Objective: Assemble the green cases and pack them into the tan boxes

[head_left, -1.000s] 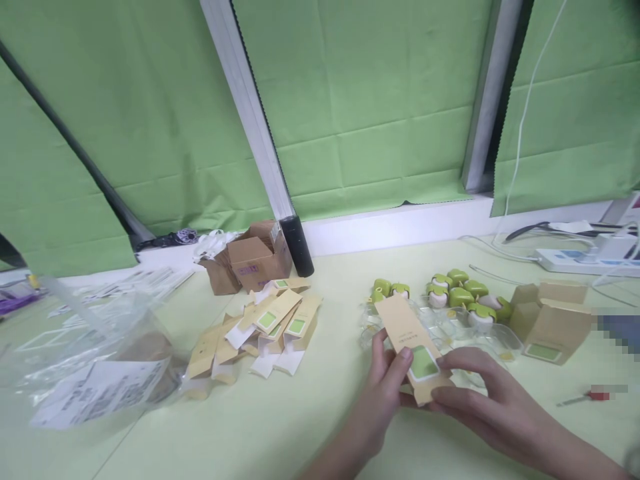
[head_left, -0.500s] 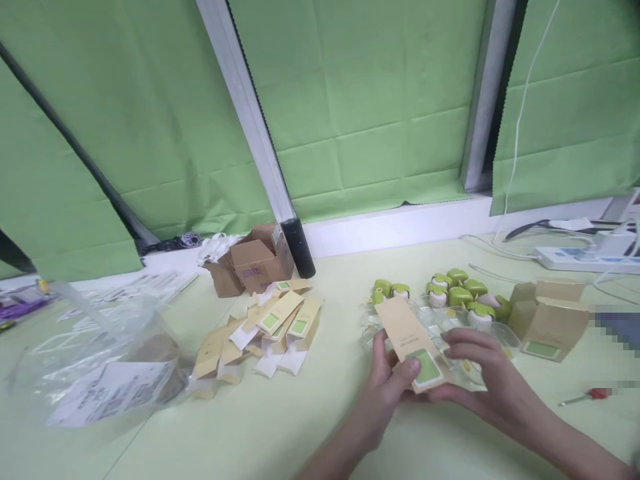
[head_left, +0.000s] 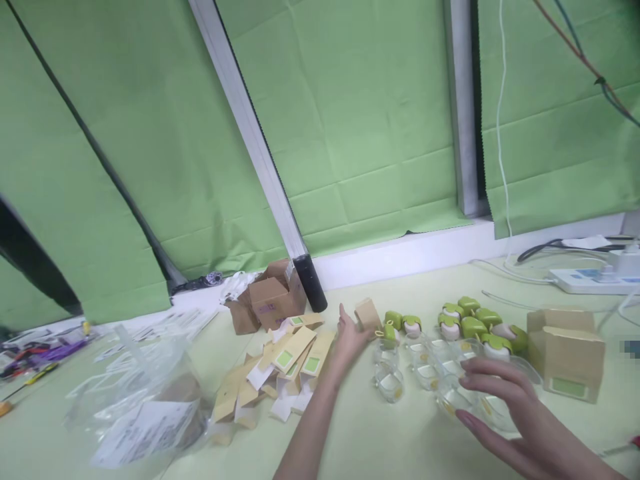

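My left hand reaches out beyond the pile of cartons, fingers spread. Right beside it a small kraft-paper box stands on the table; I cannot tell whether the thumb still touches it. Closer to me, my right hand hovers with thumb and fingers apart and nothing between them. Below and beyond its fingertips lie several clear plastic cases with small yellow marks. Behind these sit several small green-and-white gadgets.
Left of my left arm is a heap of kraft cartons, with a clear plastic bag further left. An opened brown cardboard box stands behind, beside a black cylinder. On the right are a larger kraft box and a power strip.
My left hand has moved away and left with the box, which now stands far back on the table. My right hand has come off it. The view has shifted slightly.
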The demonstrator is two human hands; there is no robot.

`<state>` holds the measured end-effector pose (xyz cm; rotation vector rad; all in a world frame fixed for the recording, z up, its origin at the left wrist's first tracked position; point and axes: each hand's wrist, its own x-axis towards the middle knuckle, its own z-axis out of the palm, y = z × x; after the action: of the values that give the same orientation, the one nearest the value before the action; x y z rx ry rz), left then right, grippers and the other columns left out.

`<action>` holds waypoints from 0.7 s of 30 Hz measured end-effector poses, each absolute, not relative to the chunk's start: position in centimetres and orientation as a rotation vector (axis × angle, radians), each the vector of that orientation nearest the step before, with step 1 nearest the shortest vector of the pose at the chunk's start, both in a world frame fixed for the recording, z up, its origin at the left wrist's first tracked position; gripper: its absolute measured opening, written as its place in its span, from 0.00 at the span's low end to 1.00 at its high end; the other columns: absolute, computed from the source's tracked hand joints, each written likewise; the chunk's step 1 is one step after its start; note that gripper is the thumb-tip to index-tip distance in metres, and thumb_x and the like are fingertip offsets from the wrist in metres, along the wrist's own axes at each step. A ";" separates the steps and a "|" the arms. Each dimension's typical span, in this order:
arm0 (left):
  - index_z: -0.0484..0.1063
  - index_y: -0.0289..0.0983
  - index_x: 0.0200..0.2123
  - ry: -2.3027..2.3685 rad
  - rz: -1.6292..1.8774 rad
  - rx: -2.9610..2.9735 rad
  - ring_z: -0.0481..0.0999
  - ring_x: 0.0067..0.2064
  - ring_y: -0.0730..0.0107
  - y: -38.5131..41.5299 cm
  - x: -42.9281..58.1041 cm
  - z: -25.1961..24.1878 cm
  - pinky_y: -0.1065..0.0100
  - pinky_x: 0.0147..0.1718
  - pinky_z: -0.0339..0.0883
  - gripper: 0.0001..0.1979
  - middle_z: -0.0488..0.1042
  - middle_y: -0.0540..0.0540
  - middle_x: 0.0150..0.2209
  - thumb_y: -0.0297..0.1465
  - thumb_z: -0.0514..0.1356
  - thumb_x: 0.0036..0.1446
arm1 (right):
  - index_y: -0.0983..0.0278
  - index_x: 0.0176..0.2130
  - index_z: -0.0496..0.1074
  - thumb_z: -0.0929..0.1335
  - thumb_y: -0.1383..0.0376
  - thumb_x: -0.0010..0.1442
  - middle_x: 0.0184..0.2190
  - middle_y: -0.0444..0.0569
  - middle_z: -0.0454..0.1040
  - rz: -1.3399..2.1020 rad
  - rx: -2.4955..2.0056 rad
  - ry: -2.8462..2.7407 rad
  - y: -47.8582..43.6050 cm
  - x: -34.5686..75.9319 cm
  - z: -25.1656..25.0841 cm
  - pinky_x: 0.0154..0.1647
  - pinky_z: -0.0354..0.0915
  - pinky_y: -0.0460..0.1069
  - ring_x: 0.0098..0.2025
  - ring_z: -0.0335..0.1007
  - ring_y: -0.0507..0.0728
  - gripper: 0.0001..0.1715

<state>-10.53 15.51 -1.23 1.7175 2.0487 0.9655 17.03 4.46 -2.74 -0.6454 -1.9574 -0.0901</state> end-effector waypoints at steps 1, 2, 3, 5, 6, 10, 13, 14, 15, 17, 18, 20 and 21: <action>0.57 0.33 0.57 2.107 0.913 1.769 0.59 0.60 0.49 14.6 -11.1 -1.2 0.50 0.56 0.53 0.31 0.61 0.34 0.58 0.37 0.61 0.53 | 0.59 0.49 0.63 0.69 0.68 0.55 0.44 0.51 0.67 -0.095 -0.654 -1.932 4.5 17.2 -2.6 0.45 0.69 0.50 0.47 0.70 0.60 0.22; 0.56 0.31 0.58 2.170 0.859 1.815 0.52 0.63 0.47 13.6 -11.7 -1.1 0.51 0.59 0.46 0.33 0.58 0.31 0.60 0.37 0.61 0.52 | 0.59 0.48 0.63 0.68 0.68 0.55 0.44 0.51 0.67 -0.095 -0.661 -1.909 4.5 17.3 -2.5 0.45 0.70 0.50 0.47 0.70 0.60 0.21; 0.57 0.29 0.58 2.238 0.801 1.851 0.45 0.65 0.46 12.5 -12.5 -1.0 0.50 0.61 0.38 0.32 0.56 0.30 0.62 0.36 0.59 0.52 | 0.59 0.48 0.63 0.68 0.68 0.55 0.44 0.51 0.67 -0.091 -0.669 -1.892 4.6 17.4 -2.4 0.44 0.70 0.50 0.47 0.70 0.60 0.21; 0.58 0.26 0.57 2.379 0.684 1.878 0.35 0.67 0.44 10.1 -13.8 -0.7 0.46 0.60 0.26 0.28 0.51 0.29 0.64 0.33 0.54 0.54 | 0.59 0.48 0.62 0.68 0.68 0.55 0.44 0.51 0.67 -0.089 -0.669 -1.884 4.5 17.5 -2.3 0.45 0.70 0.50 0.47 0.70 0.60 0.21; 0.59 0.25 0.56 2.430 0.622 1.885 0.33 0.66 0.43 8.9 -14.2 -0.6 0.44 0.60 0.23 0.27 0.50 0.29 0.64 0.32 0.52 0.55 | 0.59 0.49 0.62 0.68 0.68 0.55 0.44 0.52 0.66 -0.092 -0.663 -1.893 4.4 17.5 -2.2 0.45 0.69 0.50 0.47 0.69 0.60 0.21; 0.65 0.29 0.54 2.410 0.420 1.989 0.45 0.66 0.46 4.3 -13.9 -0.6 0.47 0.61 0.29 0.24 0.55 0.32 0.63 0.32 0.50 0.55 | 0.61 0.49 0.62 0.68 0.68 0.55 0.44 0.52 0.65 -0.106 -0.609 -1.951 4.0 17.3 -2.4 0.47 0.68 0.49 0.48 0.68 0.58 0.22; 0.61 0.36 0.57 2.326 0.394 2.001 0.58 0.61 0.50 2.2 -13.0 0.2 0.54 0.58 0.49 0.29 0.64 0.37 0.58 0.31 0.55 0.49 | 0.61 0.49 0.62 0.68 0.69 0.56 0.44 0.53 0.65 -0.072 -0.601 -2.010 3.6 17.1 -2.6 0.46 0.68 0.49 0.48 0.68 0.58 0.20; 0.60 0.36 0.58 2.317 0.478 1.946 0.62 0.59 0.49 1.9 -12.9 0.7 0.54 0.56 0.53 0.32 0.66 0.36 0.57 0.30 0.57 0.46 | 0.61 0.48 0.63 0.68 0.69 0.56 0.45 0.53 0.65 -0.061 -0.607 -2.043 3.5 17.0 -2.7 0.46 0.68 0.49 0.48 0.68 0.58 0.20; 0.60 0.35 0.57 2.305 0.589 1.879 0.64 0.57 0.48 1.8 -12.9 1.4 0.53 0.54 0.56 0.33 0.67 0.36 0.55 0.30 0.58 0.44 | 0.60 0.48 0.63 0.67 0.69 0.57 0.45 0.53 0.66 -0.053 -0.609 -2.084 3.5 16.9 -2.8 0.46 0.69 0.49 0.48 0.68 0.58 0.18; 0.64 0.34 0.52 2.259 0.825 1.755 0.66 0.55 0.46 1.9 -12.8 2.8 0.52 0.52 0.57 0.30 0.67 0.35 0.52 0.33 0.60 0.42 | 0.59 0.46 0.65 0.67 0.69 0.57 0.44 0.52 0.66 -0.040 -0.594 -2.177 3.3 16.7 -2.9 0.44 0.69 0.48 0.47 0.68 0.57 0.17; 0.64 0.35 0.49 2.227 0.898 1.729 0.67 0.53 0.47 2.0 -12.6 3.5 0.53 0.51 0.59 0.28 0.68 0.36 0.51 0.36 0.61 0.42 | 0.59 0.46 0.66 0.67 0.69 0.57 0.44 0.52 0.67 -0.035 -0.580 -2.215 3.3 16.6 -3.0 0.43 0.70 0.48 0.47 0.69 0.57 0.16; 0.61 0.37 0.48 2.099 1.021 1.669 0.71 0.50 0.52 2.1 -11.5 4.4 0.56 0.48 0.63 0.27 0.70 0.39 0.48 0.42 0.60 0.46 | 0.58 0.47 0.66 0.67 0.69 0.57 0.44 0.52 0.68 -0.050 -0.542 -2.239 3.1 16.2 -3.1 0.42 0.70 0.47 0.45 0.70 0.56 0.18; 0.59 0.37 0.48 1.979 1.120 1.588 0.73 0.48 0.54 2.2 -10.5 4.6 0.57 0.46 0.64 0.29 0.71 0.39 0.47 0.43 0.61 0.46 | 0.58 0.48 0.66 0.68 0.69 0.57 0.44 0.51 0.69 -0.072 -0.520 -2.236 3.0 16.0 -3.0 0.41 0.70 0.48 0.45 0.71 0.57 0.19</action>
<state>-10.52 2.17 4.58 1.5883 1.9790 1.1204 16.01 3.03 -3.05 -0.5200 -2.2363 -0.0717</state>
